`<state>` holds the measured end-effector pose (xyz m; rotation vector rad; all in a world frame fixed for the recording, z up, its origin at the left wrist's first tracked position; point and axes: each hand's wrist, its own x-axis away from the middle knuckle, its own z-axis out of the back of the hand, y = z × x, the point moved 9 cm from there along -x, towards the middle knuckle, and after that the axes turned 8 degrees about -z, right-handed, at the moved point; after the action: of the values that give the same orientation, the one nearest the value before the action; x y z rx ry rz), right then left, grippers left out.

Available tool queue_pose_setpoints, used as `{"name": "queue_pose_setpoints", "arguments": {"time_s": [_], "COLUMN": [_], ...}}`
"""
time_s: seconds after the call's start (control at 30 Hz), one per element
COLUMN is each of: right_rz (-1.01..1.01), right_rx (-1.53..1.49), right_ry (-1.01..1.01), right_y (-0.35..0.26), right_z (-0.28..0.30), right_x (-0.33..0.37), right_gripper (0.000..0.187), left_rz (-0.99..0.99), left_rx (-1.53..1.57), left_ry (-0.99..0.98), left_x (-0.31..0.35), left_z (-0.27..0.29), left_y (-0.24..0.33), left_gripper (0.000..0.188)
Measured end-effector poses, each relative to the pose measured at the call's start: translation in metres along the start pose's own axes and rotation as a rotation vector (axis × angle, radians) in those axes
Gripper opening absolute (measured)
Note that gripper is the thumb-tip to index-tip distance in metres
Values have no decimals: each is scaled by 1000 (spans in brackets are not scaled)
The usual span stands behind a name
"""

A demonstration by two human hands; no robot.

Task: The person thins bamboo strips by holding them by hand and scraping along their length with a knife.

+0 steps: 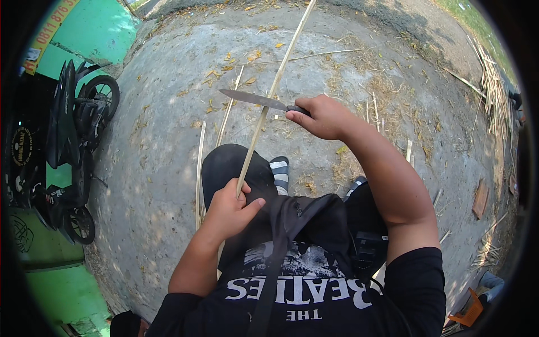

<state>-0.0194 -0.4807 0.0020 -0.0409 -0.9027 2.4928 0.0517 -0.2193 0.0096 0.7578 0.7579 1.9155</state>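
My left hand [229,209] grips the near end of a long thin bamboo strip [275,84], resting it over my left knee in black trousers. The strip runs away from me toward the top of the view. My right hand [323,116] holds a knife [252,99] by its dark handle. Its long grey blade points left and lies across the strip about midway along it, touching it. I am seated, with a dark printed shirt and a strap across my chest at the bottom.
Several more bamboo strips [200,168] and shavings lie on the concrete ground [157,185]. A black motorcycle [67,146] is parked at the left by a green wall [95,28]. A bundle of bamboo sticks [494,84] lies at the far right.
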Motion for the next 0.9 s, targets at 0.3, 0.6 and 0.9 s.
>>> {"name": "queue_pose_setpoints", "arguments": {"time_s": [0.3, 0.6, 0.9], "right_rz": [13, 63, 129], "right_rx": [68, 93, 161], "right_ry": [36, 106, 46], "right_y": [-1, -17, -40], "right_z": [1, -8, -15], "right_x": [-3, 6, 12], "right_gripper": [55, 54, 54], "left_rz": [81, 89, 58], "left_rx": [133, 77, 34], "left_ry": [-31, -40, -45], "left_x": [2, 5, 4], "left_z": [0, 2, 3], "left_y": [-12, -14, -11], "left_gripper": [36, 37, 40]}}
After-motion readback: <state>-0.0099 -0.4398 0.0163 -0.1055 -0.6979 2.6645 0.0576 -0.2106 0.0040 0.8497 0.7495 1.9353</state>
